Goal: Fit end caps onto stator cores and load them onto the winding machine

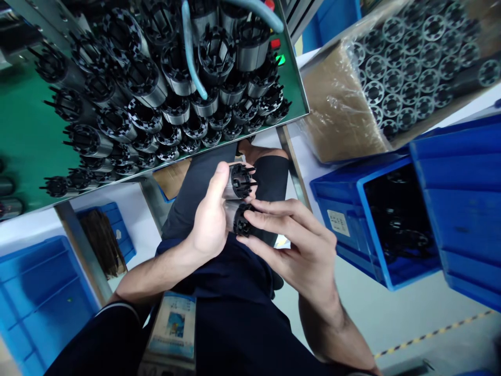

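Two short metal stator cores with black slotted plastic end caps sit between my hands, over my lap. My left hand (209,214) is shut on the upper core (234,189), its thumb lying along the metal. My right hand (295,245) wraps its fingers over the black end of the lower core (239,219). The two cores lie side by side and almost touch. My fingers hide part of each core. Both cores are held over my dark trousers (188,198).
A green tray (23,120) holds several rows of upright stator cores, with a blue hose (189,47) over them. At right are a box of stamped metal discs (410,68) and a blue bin of black parts (344,222). A blue crate (39,297) stands at lower left.
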{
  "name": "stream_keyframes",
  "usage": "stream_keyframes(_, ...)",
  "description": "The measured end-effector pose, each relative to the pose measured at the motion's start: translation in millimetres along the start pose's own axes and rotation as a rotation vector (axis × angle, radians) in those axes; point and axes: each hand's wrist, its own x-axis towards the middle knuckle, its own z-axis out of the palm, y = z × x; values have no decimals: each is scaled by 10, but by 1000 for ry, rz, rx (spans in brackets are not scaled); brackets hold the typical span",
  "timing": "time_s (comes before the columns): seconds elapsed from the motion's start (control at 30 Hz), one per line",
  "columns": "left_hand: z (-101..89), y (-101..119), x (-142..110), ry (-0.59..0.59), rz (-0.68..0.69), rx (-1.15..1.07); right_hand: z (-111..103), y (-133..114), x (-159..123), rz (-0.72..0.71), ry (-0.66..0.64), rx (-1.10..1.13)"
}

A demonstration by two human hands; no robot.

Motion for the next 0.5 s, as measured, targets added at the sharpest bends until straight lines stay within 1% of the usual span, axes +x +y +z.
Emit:
stream_keyframes(0.07, -4, -7, 3, -4, -18, -4, -13, 36, -5, 19, -4, 34)
stream_keyframes(0.17, 7, 11, 26, -11, -128, -53, -44, 74, 2, 75, -27, 134)
stream_keyframes(0.27, 36, 52, 59, 14, -232, -107, -68, 59, 19, 41, -30, 84)
stream_keyframes(0.37, 62, 83, 85, 37, -251, -149, -77, 37, 39, 17, 4, -5)
stream_keyframes(0.5, 81, 87, 86, 44, -277, -193, -95, 80, 69, 55, -40, 67)
